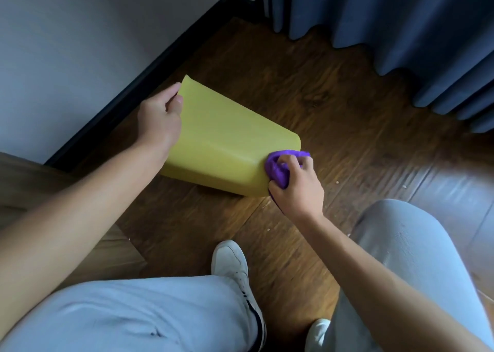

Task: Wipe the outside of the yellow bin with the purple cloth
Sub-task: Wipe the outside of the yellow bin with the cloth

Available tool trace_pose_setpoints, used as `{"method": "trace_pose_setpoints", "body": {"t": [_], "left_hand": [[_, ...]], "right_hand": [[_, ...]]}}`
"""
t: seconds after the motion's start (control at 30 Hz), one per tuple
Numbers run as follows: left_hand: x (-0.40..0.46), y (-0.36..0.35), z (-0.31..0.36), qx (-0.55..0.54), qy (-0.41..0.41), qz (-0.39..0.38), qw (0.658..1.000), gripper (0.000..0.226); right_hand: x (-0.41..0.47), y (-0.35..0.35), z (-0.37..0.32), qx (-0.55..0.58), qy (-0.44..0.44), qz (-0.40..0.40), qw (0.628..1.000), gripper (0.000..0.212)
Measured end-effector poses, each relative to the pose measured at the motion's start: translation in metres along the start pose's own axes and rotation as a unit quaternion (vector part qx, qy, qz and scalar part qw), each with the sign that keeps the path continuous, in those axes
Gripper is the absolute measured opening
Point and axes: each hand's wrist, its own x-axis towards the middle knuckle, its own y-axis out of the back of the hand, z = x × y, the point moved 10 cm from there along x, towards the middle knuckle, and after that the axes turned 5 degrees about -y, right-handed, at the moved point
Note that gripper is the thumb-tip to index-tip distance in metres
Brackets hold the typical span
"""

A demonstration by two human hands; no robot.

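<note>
On the wooden floor [334,89], the yellow bin [227,140] is lying tipped. The left hand [160,116] is gripping its rim, seemingly; the right hand [295,188] is clutching the purple cloth [278,168] against its base corner. Hard rubbing could be sliding the bin away.

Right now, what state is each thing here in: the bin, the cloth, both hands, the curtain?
yellow bin: lying tipped over on the wooden floor.
purple cloth: bunched up, pressed against the bin's near right corner.
left hand: holding the bin's far edge.
right hand: gripping the cloth.
blue curtain: hanging down to the floor.
</note>
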Motion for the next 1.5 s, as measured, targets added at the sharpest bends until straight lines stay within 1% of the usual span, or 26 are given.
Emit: {"method": "trace_pose_setpoints", "body": {"t": [0.13,0.23,0.3,0.37,0.43,0.53,0.63,0.7,0.73,0.83,0.93,1.0,1.07,1.1,1.13,1.2,1.27,1.3,1.4,1.5], "left_hand": [[0.003,-0.002,0.001,-0.004,0.021,0.014,1.000,0.038],[0.008,-0.001,0.001,-0.021,0.051,0.030,0.998,0.040],[0.011,0.000,-0.002,-0.030,0.070,0.035,0.996,0.041],[0.010,0.001,-0.005,-0.032,0.080,0.035,0.996,0.041],[0.011,0.002,-0.009,-0.035,0.087,0.031,0.995,0.041],[0.011,0.004,-0.010,-0.031,0.096,0.027,0.995,0.043],[0.012,0.006,-0.006,0.019,0.075,0.008,0.997,0.045],[0.011,0.005,-0.007,0.039,0.067,-0.006,0.997,0.046],[0.011,0.004,-0.008,0.041,0.070,-0.009,0.997,0.046],[0.009,-0.003,-0.005,0.021,0.082,-0.008,0.996,0.047],[0.010,-0.004,-0.011,-0.004,0.113,0.011,0.993,0.049],[0.011,-0.002,-0.016,-0.010,0.121,0.023,0.992,0.047],[0.010,0.004,-0.019,-0.019,0.130,0.038,0.991,0.044],[0.012,0.005,-0.024,-0.024,0.134,0.041,0.990,0.042],[0.012,0.006,-0.029,-0.026,0.140,0.042,0.989,0.042],[0.012,0.007,-0.031,-0.030,0.137,0.042,0.989,0.040],[0.013,0.006,-0.031,-0.026,0.127,0.034,0.991,0.033],[0.012,0.004,-0.027,-0.022,0.120,0.027,0.992,0.030],[0.010,-0.001,-0.018,-0.030,0.111,0.010,0.993,0.045],[0.007,-0.012,-0.005,-0.030,0.089,-0.012,0.996,0.048]], "right_hand": [[-0.020,-0.009,0.007,-0.002,0.004,-0.004,1.000,0.045],[-0.034,-0.035,0.008,-0.027,0.006,-0.053,0.998,0.046],[-0.037,-0.049,0.020,-0.028,-0.033,-0.098,0.994,0.048],[-0.034,-0.049,0.026,-0.016,-0.060,-0.109,0.992,0.047],[-0.027,-0.036,0.021,0.001,-0.054,-0.085,0.995,0.046],[-0.011,0.002,0.014,0.072,-0.054,-0.002,0.996,0.043],[0.006,0.037,0.027,0.200,-0.111,0.097,0.969,0.032],[0.014,0.041,0.037,0.235,-0.147,0.122,0.953,0.030],[0.017,0.036,0.040,0.232,-0.160,0.117,0.952,0.032],[0.015,0.010,0.038,0.222,-0.184,0.083,0.954,0.049],[0.005,-0.018,0.029,0.249,-0.195,0.056,0.947,0.054],[-0.002,-0.041,0.015,0.249,-0.169,-0.008,0.954,0.053],[-0.011,-0.060,-0.001,0.220,-0.121,-0.077,0.965,0.050],[-0.014,-0.062,-0.006,0.205,-0.102,-0.094,0.969,0.048],[-0.016,-0.059,-0.007,0.198,-0.094,-0.094,0.971,0.047],[-0.012,-0.038,-0.001,0.222,-0.111,-0.061,0.967,0.038],[-0.002,-0.006,0.008,0.269,-0.143,-0.009,0.952,0.024],[0.006,0.012,0.011,0.290,-0.150,0.021,0.945,0.023],[0.034,0.066,0.012,0.282,-0.137,0.091,0.945,0.034],[0.054,0.090,0.013,0.276,-0.129,0.107,0.947,0.042]]}}
